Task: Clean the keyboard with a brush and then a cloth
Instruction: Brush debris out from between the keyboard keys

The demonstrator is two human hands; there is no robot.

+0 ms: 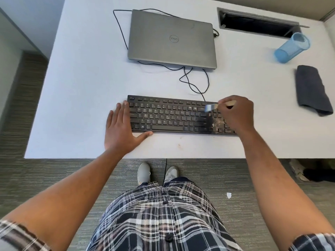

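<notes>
The keyboard [174, 115] lies flat on the white desk [81, 78], near its front edge, with its cable running back toward the closed laptop [172, 38]. Pale dust and crumbs are seen on the keys at its right end, around the arrow and number-pad area; the keys to the left and centre look dark and largely free of debris, though fine dust there could not be told from this height.

A small brush [212, 107] is held over the upper right part of the key field — the right hand [235, 113] is curled round its pale handle, the bristles pointing left and blurred, so it cannot be told whether they touch the keys. The left hand [121, 131] is laid flat with fingers straight, pressed against the keyboard's left end, the thumb along its front edge, apparently to steady it.

The brushing stage is judged to be under way and unfinished, the dirtiest patch being not yet cleared. The cloth stage is not begun — the dark cloth [311, 89] lies folded well apart at the right of the desk, near a blue cup [291, 48] tipped on its side.
</notes>
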